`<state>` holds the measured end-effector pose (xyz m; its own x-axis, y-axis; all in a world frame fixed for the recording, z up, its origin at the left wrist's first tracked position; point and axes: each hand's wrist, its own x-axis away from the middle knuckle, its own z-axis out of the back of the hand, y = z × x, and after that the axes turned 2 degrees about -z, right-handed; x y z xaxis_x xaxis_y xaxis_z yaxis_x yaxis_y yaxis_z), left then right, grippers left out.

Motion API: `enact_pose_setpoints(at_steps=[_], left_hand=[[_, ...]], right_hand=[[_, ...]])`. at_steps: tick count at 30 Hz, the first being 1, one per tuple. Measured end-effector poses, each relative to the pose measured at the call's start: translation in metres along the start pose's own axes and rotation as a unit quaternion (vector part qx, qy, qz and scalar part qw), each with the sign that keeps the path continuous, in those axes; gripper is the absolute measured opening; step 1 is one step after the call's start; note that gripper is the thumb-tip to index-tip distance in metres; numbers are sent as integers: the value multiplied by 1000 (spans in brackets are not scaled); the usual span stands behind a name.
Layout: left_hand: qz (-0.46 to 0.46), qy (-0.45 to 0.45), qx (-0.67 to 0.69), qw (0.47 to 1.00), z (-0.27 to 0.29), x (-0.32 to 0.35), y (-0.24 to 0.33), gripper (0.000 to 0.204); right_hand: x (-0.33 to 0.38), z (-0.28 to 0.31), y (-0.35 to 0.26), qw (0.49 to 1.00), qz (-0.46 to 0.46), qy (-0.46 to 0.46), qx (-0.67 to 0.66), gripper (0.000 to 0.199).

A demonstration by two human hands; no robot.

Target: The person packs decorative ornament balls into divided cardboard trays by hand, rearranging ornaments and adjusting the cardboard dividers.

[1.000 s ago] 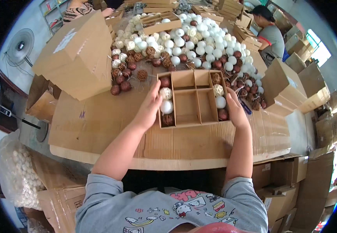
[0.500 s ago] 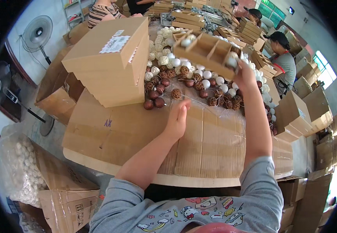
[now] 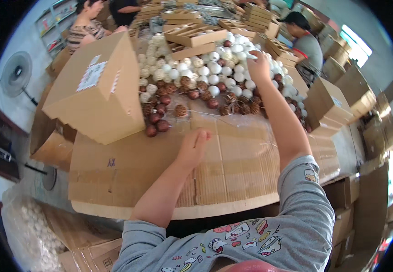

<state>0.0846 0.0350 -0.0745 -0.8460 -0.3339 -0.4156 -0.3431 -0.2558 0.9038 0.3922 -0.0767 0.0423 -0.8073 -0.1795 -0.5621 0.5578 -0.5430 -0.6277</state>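
My right hand [image 3: 260,65] reaches over the pile at the far right, its fingers bent around a white ball [image 3: 251,56]. Loosely curled, my left hand [image 3: 194,147] hovers above the cardboard-covered table [image 3: 232,167] with nothing visible in it. Between and beyond my hands spreads a heap of decorative balls: smooth white balls [image 3: 215,80], cream woven balls [image 3: 159,74], brown woven balls [image 3: 180,110] and shiny dark-brown balls [image 3: 162,125]. Behind them, a shallow compartment tray [image 3: 196,38] rests tilted on another tray [image 3: 192,51].
A tall cardboard box [image 3: 99,90] stands on the table at left. More trays [image 3: 255,20] are stacked at the far end. Co-workers are at the far left and at the right [image 3: 307,47]. A fan [image 3: 17,72] and a bag of white balls [image 3: 33,231] are left of the table.
The compartment tray has left my right hand and rests on the stack behind the balls. My right hand is now among the white balls. The view has shifted, and my left hand stays nearby.
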Motion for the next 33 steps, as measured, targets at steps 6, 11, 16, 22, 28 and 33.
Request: enact_pose_setpoints(at_steps=[6, 11, 16, 22, 28, 33], left_hand=[[12, -17, 2, 1000, -5, -4, 5, 30], [12, -25, -2, 1000, -4, -5, 0, 29], [9, -12, -30, 999, 0, -5, 6, 29], [6, -8, -48, 999, 1, -4, 0, 29], [13, -2, -3, 1000, 3, 3, 3, 30], [14, -21, -3, 1000, -1, 0, 6, 31]], right_hand=[[20, 202, 51, 834, 55, 57, 546, 37], [40, 267, 115, 789, -99, -25, 605, 55], [48, 277, 150, 789, 10, 12, 614, 41], [43, 312, 166, 748, 108, 87, 649, 35], [46, 374, 93, 905, 55, 251, 341, 33], [46, 419, 52, 928, 104, 298, 197, 34]])
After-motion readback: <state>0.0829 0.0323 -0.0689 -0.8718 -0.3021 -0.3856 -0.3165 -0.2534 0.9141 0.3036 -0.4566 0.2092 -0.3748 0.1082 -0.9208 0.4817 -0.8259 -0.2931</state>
